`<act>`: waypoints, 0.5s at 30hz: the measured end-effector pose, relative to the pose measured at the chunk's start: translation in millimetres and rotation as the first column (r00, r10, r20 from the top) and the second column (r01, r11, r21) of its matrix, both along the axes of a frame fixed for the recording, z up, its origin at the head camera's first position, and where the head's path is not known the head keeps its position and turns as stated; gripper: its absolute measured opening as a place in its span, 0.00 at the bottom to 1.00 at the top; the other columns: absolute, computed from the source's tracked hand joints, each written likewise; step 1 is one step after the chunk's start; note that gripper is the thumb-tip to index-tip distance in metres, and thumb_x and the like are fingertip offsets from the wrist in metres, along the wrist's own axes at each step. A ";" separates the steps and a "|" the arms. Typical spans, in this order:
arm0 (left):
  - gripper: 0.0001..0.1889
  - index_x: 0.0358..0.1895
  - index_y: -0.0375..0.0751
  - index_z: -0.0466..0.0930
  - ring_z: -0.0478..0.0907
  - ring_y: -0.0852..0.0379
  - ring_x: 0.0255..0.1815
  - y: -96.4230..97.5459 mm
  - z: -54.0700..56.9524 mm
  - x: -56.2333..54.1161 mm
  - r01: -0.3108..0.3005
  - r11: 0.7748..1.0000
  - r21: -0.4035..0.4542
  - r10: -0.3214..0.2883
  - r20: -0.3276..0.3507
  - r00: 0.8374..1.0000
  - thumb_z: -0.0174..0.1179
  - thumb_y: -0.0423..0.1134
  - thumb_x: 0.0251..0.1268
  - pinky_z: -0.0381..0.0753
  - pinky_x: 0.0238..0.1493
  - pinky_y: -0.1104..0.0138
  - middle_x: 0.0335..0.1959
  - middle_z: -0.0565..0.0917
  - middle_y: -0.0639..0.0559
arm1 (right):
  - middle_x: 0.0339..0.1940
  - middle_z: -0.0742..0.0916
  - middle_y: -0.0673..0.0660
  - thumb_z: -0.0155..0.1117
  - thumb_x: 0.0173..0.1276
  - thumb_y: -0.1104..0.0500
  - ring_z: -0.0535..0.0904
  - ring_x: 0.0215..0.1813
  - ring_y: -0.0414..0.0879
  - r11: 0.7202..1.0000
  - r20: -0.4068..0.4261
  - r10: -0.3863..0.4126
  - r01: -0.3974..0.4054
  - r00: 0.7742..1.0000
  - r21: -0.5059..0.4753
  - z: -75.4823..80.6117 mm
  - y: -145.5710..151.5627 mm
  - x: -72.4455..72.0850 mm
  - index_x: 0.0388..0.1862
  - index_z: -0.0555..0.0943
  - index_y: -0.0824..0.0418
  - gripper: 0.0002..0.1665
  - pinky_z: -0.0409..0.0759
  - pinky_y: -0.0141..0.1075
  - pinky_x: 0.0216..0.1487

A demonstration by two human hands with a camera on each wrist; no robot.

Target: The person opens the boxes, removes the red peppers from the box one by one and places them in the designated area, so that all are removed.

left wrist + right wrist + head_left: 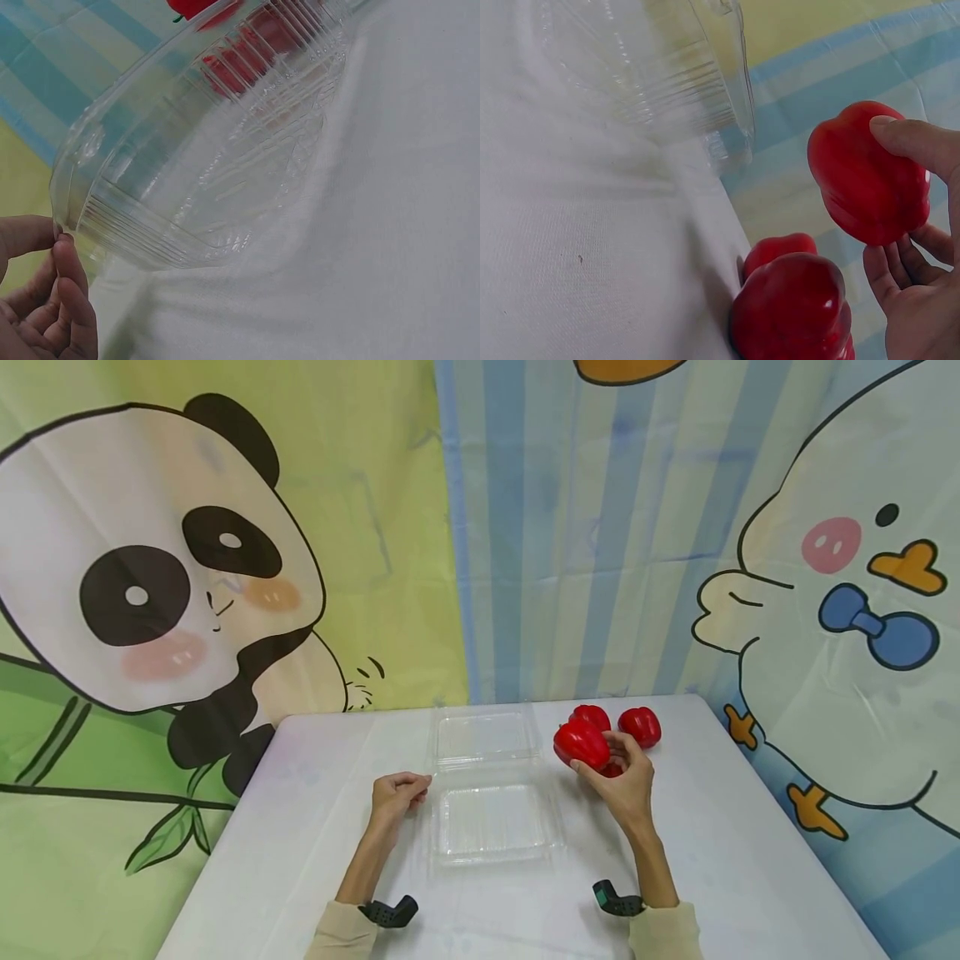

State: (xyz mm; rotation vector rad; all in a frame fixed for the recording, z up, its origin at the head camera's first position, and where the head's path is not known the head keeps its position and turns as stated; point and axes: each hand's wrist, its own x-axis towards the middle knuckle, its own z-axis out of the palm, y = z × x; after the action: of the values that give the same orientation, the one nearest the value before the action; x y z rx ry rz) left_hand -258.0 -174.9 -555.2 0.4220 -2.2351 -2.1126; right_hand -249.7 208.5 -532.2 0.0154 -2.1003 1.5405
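A clear plastic clamshell container (491,858) lies open on the white table, its lid half (486,760) folded back toward the far edge. My left hand (399,799) pinches the rim at the container's left side between thumb and forefinger, clearest in the left wrist view. With thumb and fingers, my right hand (626,781) grips a red bell pepper (866,176) above the table, to the right of the container. Beneath and behind it sit other red bell peppers: one at the back (592,716), one farther right (640,727), and one partly hidden by my right hand.
The white table (300,860) meets a hanging cloth at its far edge. A panda is printed on the cloth (390,527) at left and a white bird at right. Each wrist carries a dark strapped-on camera (390,912).
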 end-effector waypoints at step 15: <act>0.10 0.38 0.27 0.89 0.80 0.62 0.24 -0.9 0.3 -1.5 0.005 1.000 -0.016 -0.005 -0.002 1.000 0.74 0.34 0.70 0.79 0.27 0.72 0.22 0.86 0.56 | 0.67 0.87 0.61 0.90 0.56 0.61 0.84 0.57 0.50 0.999 0.008 -0.034 0.034 0.999 -0.003 0.8 5.1 1.0 0.72 0.79 0.62 0.45 0.83 0.24 0.58</act>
State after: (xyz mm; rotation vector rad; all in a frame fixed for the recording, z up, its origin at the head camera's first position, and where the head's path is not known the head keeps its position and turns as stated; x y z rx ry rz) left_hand -259.5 -175.8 -554.9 0.4139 -2.2529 -2.0948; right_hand -248.7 213.6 -531.4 -0.0272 -2.0939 1.5261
